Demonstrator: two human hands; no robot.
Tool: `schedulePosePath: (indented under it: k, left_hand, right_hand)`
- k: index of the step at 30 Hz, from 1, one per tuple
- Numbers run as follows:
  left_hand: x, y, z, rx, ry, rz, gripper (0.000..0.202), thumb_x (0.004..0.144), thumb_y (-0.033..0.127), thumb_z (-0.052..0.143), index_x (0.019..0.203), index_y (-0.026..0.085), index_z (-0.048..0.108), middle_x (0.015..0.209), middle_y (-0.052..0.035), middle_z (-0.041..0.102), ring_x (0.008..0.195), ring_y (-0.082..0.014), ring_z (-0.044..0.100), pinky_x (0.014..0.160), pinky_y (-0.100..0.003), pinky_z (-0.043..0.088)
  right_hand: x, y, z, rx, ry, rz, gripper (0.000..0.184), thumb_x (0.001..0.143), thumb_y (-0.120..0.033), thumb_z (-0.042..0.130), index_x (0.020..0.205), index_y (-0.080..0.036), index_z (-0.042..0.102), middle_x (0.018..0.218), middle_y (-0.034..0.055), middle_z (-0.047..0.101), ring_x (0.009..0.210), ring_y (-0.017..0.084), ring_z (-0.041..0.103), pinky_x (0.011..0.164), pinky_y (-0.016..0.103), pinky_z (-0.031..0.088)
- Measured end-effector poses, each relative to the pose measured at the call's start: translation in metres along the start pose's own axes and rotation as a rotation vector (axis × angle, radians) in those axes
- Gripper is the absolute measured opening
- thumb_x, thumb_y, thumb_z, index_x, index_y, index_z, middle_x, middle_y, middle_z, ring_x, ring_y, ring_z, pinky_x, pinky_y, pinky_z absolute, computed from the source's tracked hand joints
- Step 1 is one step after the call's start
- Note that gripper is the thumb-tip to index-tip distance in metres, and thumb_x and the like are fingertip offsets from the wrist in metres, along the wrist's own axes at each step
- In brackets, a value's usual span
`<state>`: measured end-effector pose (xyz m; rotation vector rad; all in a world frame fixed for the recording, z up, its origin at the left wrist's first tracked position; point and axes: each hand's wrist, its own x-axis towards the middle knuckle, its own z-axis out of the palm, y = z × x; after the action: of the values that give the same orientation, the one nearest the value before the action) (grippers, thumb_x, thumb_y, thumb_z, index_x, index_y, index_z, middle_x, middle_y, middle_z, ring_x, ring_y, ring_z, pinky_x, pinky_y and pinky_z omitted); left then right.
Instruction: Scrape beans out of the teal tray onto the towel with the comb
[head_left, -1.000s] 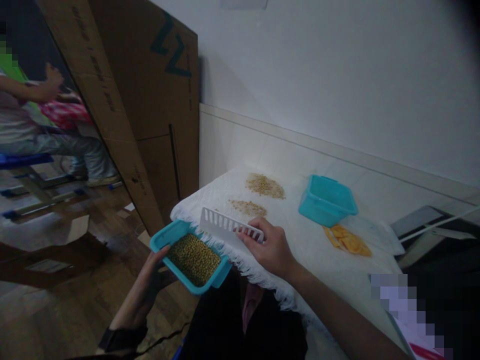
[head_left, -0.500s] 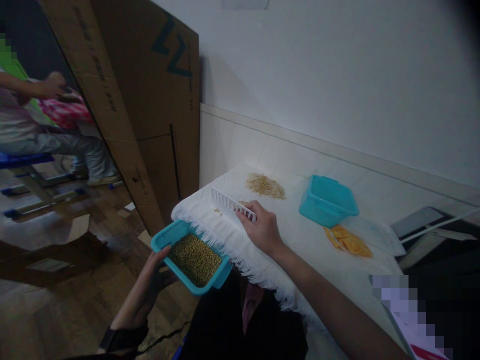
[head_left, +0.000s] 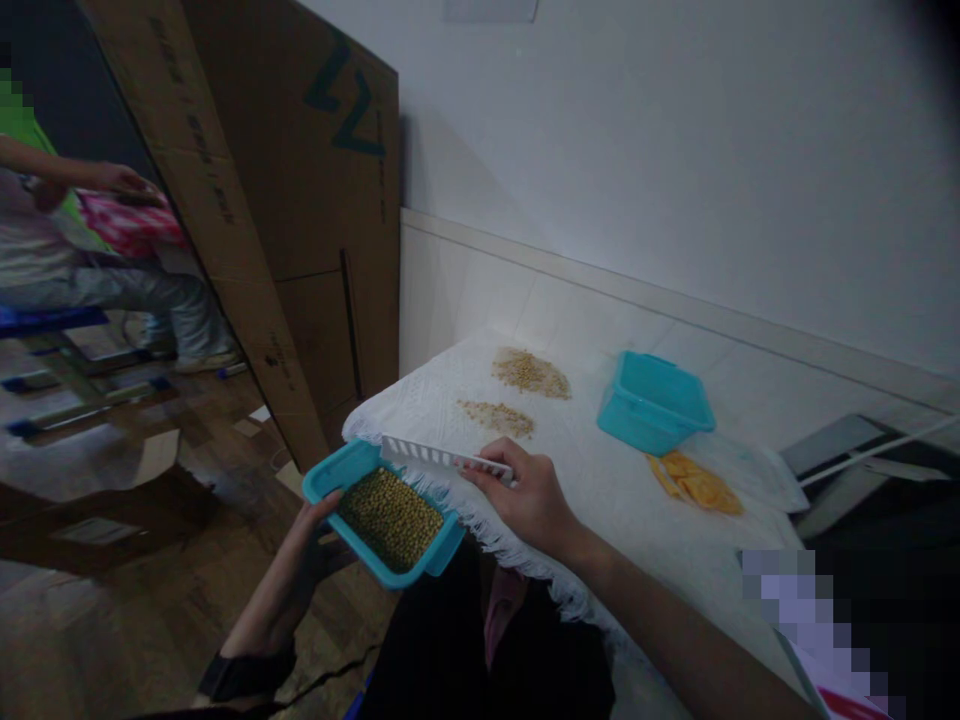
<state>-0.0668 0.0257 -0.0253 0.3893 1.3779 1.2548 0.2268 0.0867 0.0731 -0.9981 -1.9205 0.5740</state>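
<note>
My left hand (head_left: 304, 560) grips a teal tray (head_left: 324, 472) full of yellow-green beans (head_left: 390, 518), held just below the near edge of a white fringed cloth (head_left: 600, 480) on the table. My right hand (head_left: 532, 495) is closed on a white slotted plastic piece (head_left: 439, 456), which lies nearly flat along the cloth's edge, right above the tray's far rim. Two small heaps of beans (head_left: 529, 372) lie further back on the cloth, the nearer heap (head_left: 496, 416) being thin.
An empty teal tub (head_left: 654, 400) sits on the cloth at the right, with a yellow crumpled bag (head_left: 697, 482) beside it. A tall cardboard sheet (head_left: 300, 200) leans against the wall at left. Another person (head_left: 82, 240) sits at far left.
My right hand pushed the slotted piece out over the cloth toward the bean heaps, then drew it back to the cloth's edge above the tray. The tray stayed in place.
</note>
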Motion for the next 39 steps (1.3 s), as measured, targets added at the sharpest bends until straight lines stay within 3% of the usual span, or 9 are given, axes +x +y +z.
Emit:
schedulePosePath:
  k: [4, 8, 10, 14, 19, 23, 32, 39]
  left_hand:
    - [0.001, -0.003, -0.001, -0.002, -0.003, -0.002, 0.065, 0.094, 0.054, 0.084, 0.152, 0.027, 0.071, 0.127, -0.0128, 0.087, 0.092, -0.0290, 0.087, 0.081, -0.040, 0.071]
    - [0.001, -0.007, 0.003, -0.014, -0.020, -0.015, 0.069, 0.092, 0.054, 0.087, 0.153, 0.028, 0.071, 0.133, -0.0140, 0.085, 0.098, -0.0314, 0.087, 0.080, -0.040, 0.072]
    - [0.001, -0.010, 0.007, -0.017, -0.015, -0.034, 0.068, 0.091, 0.053, 0.087, 0.153, 0.028, 0.072, 0.131, -0.0146, 0.085, 0.097, -0.0328, 0.087, 0.080, -0.042, 0.072]
    - [0.000, -0.020, 0.011, -0.004, -0.006, -0.066, 0.075, 0.090, 0.054, 0.089, 0.157, 0.030, 0.069, 0.125, -0.0129, 0.086, 0.097, -0.0328, 0.087, 0.081, -0.043, 0.072]
    - [-0.002, -0.029, 0.011, -0.013, 0.002, -0.132, 0.084, 0.085, 0.056, 0.092, 0.160, 0.026, 0.066, 0.123, -0.0143, 0.086, 0.103, -0.0359, 0.087, 0.079, -0.043, 0.073]
    - [-0.002, -0.031, 0.012, 0.003, -0.035, -0.082, 0.083, 0.082, 0.056, 0.095, 0.156, 0.028, 0.069, 0.120, -0.0125, 0.087, 0.102, -0.0354, 0.087, 0.084, -0.046, 0.074]
    - [0.003, -0.034, 0.006, 0.016, -0.027, -0.058, 0.076, 0.082, 0.057, 0.096, 0.148, 0.029, 0.074, 0.123, -0.0122, 0.086, 0.098, -0.0329, 0.087, 0.079, -0.041, 0.074]
    - [0.000, -0.031, 0.010, 0.009, -0.015, -0.069, 0.082, 0.078, 0.057, 0.098, 0.150, 0.028, 0.073, 0.122, -0.0126, 0.087, 0.098, -0.0330, 0.087, 0.077, -0.039, 0.073]
  right_hand:
    - [0.002, 0.004, -0.021, -0.050, 0.135, 0.052, 0.026, 0.098, -0.050, 0.078, 0.089, -0.026, 0.073, 0.072, 0.0002, 0.077, 0.059, 0.019, 0.068, 0.057, 0.027, 0.053]
    - [0.033, 0.028, -0.052, -0.153, 0.401, 0.123, 0.030, 0.090, -0.052, 0.081, 0.087, -0.026, 0.065, 0.070, -0.0004, 0.073, 0.060, 0.021, 0.065, 0.059, 0.030, 0.052]
    - [0.051, 0.038, -0.059, -0.197, 0.457, 0.151, 0.027, 0.088, -0.046, 0.082, 0.085, -0.027, 0.063, 0.071, -0.0005, 0.073, 0.063, 0.022, 0.065, 0.062, 0.032, 0.051]
    - [0.074, 0.044, -0.048, -0.249, 0.402, 0.174, 0.020, 0.088, -0.031, 0.081, 0.087, -0.027, 0.062, 0.077, 0.0003, 0.076, 0.072, 0.024, 0.069, 0.073, 0.033, 0.053]
    - [0.081, 0.046, -0.029, -0.295, 0.332, 0.219, 0.016, 0.090, -0.022, 0.078, 0.089, -0.026, 0.063, 0.084, 0.0025, 0.078, 0.078, 0.026, 0.073, 0.079, 0.034, 0.052]
    - [0.082, 0.050, -0.025, -0.297, 0.320, 0.208, 0.016, 0.090, -0.021, 0.078, 0.089, -0.026, 0.063, 0.085, 0.0027, 0.079, 0.078, 0.026, 0.073, 0.078, 0.034, 0.052]
    - [0.077, 0.053, -0.021, -0.274, 0.329, 0.132, 0.016, 0.093, -0.019, 0.079, 0.091, -0.026, 0.064, 0.084, 0.0017, 0.079, 0.076, 0.024, 0.075, 0.076, 0.033, 0.053]
    - [0.076, 0.057, -0.017, -0.253, 0.269, 0.122, 0.019, 0.092, -0.021, 0.079, 0.091, -0.027, 0.062, 0.082, 0.0006, 0.079, 0.077, 0.023, 0.076, 0.074, 0.031, 0.054]
